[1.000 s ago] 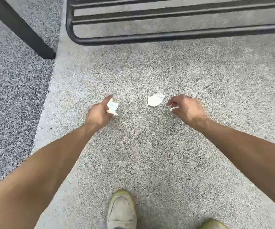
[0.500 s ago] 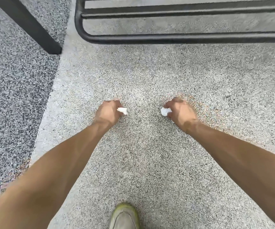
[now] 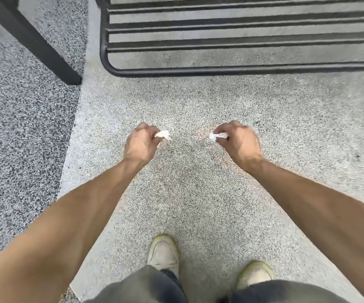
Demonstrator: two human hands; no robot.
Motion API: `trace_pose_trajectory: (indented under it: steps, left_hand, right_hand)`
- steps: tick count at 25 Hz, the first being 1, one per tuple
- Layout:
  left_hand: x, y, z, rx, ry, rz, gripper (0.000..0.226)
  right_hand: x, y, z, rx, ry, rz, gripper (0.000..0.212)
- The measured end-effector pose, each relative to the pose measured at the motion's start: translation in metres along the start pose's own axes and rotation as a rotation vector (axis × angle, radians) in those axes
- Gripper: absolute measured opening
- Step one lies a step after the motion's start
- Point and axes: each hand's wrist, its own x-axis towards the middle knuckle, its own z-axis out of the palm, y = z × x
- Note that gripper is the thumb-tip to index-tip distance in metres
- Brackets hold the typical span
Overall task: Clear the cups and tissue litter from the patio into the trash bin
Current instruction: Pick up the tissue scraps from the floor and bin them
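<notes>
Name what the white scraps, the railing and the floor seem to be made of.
Scraps: thin tissue paper, crumpled and matte. Railing: probably painted metal, smooth dark bent tube. Floor: likely pebbled concrete or stone aggregate, speckled and rough.

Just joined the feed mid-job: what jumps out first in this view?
Two bare arms reach into the middle of the frame, the left hand pinching a white tissue scrap and the right hand gripping another crumpled tissue above the speckled patio floor. A black metal bench frame runs across the top, and two pale shoes show at the bottom edge.
</notes>
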Motion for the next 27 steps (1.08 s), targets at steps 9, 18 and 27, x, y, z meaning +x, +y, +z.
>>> trace_pose_trajectory:
  steps: [9,18,27]
  left_hand:
    - [-0.102,0.197,-0.286,-0.047,0.099,0.274,0.015]
    - [-0.192,0.395,-0.574,-0.191,0.302,0.556,0.012]
    - [-0.218,0.484,-0.683,-0.284,0.451,0.938,0.015]
  right_hand:
    - [-0.099,-0.146,-0.311,-0.021,0.252,0.022,0.02]
    - [-0.21,-0.305,-0.624,-0.135,0.662,-0.058,0.018]
    - [-0.29,-0.364,-0.736,-0.286,0.941,-0.025,0.015]
